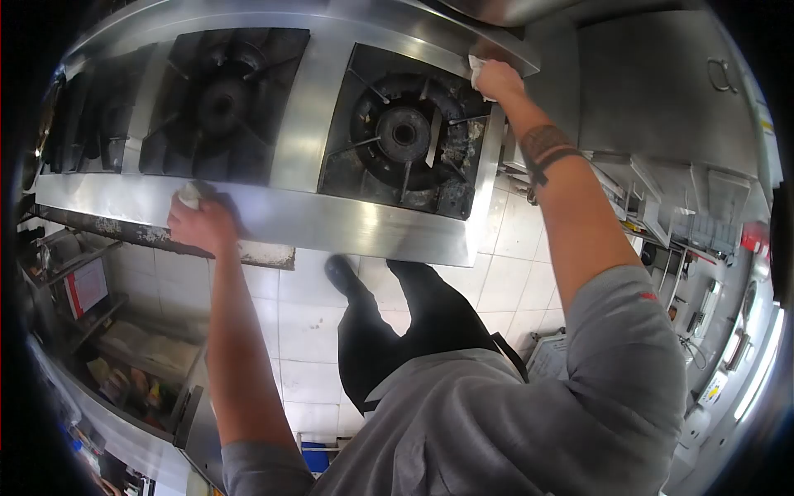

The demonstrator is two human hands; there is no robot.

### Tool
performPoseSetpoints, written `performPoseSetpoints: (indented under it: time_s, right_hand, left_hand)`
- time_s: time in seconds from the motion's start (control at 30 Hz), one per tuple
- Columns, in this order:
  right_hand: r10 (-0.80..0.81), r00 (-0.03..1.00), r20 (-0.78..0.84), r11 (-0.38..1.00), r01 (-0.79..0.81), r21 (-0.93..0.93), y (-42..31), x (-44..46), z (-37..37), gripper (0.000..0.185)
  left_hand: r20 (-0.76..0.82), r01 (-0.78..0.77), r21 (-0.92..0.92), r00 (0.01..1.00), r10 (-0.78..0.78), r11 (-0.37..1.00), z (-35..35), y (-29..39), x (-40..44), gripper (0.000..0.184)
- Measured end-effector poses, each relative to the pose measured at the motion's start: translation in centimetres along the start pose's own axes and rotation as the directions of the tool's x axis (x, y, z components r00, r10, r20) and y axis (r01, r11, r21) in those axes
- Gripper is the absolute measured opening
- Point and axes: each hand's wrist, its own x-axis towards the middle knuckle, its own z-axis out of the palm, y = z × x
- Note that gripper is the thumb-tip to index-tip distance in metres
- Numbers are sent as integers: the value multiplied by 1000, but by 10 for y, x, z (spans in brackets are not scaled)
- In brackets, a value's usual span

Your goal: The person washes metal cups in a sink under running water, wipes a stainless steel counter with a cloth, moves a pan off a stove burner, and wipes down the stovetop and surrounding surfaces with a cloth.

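A stainless steel gas stove (299,132) with dark cast-iron burner grates spans the upper part of the head view. My right hand (499,80) is closed on a white cloth (475,69), at the stove's far right corner beside the right burner (404,136). On the front steel edge, below the middle burner (220,103), my left hand (201,221) grips another whitish cloth (189,195). Most of each cloth is hidden by the fingers.
Steel cabinet doors (649,83) stand right of the stove. Shelving with a drawer of mixed items (132,376) is at the lower left. White floor tiles (310,322) lie beneath my feet. A further dark burner (99,112) sits at the stove's left end.
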Motion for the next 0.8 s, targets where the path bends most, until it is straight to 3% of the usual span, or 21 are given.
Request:
performPoseSetpoints:
  time_s: [0.03,0.1,0.17,0.23,0.27,0.33,0.37,0.43,0.47,0.5,0.57,0.6,0.63,0.7,0.77,0.8]
  right_hand:
    - [0,1000,-4,1000,0,-2,5,2,4,35]
    - [-140,984,107,977,155,-145,14,0,8,39]
    - [-122,990,67,982,130,-140,27,-14,23,35]
    - [-68,997,-39,996,70,50,40,-28,37,31]
    - [-121,993,4,992,120,38,33,-70,15,29]
    - [-241,969,-55,965,233,-121,52,-100,59,29]
    - [-121,993,-13,993,121,14,43,-132,59,28]
    - [-243,961,-132,964,254,77,32,-204,65,28]
    - [-66,998,-3,989,66,134,26,-233,79,26]
    - [-148,989,20,977,143,156,21,-272,76,22]
    - [-93,992,83,989,82,127,39,-339,135,19]
    - [-185,981,57,968,172,184,26,-383,104,17]
    - [-32,988,152,948,-18,317,36,-408,118,21]
    - [49,920,388,691,-312,652,57,-440,133,30]
    - [58,869,492,45,-494,868,55,-460,121,31]
    - [-13,890,456,-245,-445,861,39,-460,89,37]
  left_hand:
    - [-7,-39,3,999,39,999,0,-3,0,46]
    - [-10,-22,-12,1000,22,1000,0,-5,-3,47]
    - [-14,-29,-35,1000,28,999,1,-3,-1,47]
    - [-5,-26,-5,1000,26,1000,0,-4,0,48]
    - [0,-29,-12,1000,29,1000,0,-6,-1,48]
    - [-24,-17,-17,1000,17,1000,4,-6,0,48]
    - [-26,-15,-25,1000,14,1000,4,-4,-2,48]
    - [-43,-33,-42,999,32,999,1,-3,-1,48]
    - [-41,-40,-25,998,39,999,-1,-2,0,48]
    - [-36,-46,-5,998,46,999,-2,-3,-1,49]
    - [-52,-72,-47,996,70,996,-3,-7,2,52]
    - [-41,-58,-48,998,56,997,-6,-3,1,52]
    - [-29,-39,-48,999,38,998,-6,-3,0,53]
    - [-43,-23,-94,999,19,995,-4,-6,2,54]
    - [5,5,-78,1000,-5,997,-8,-2,1,55]
    - [8,-13,-103,1000,14,995,-10,-3,2,56]
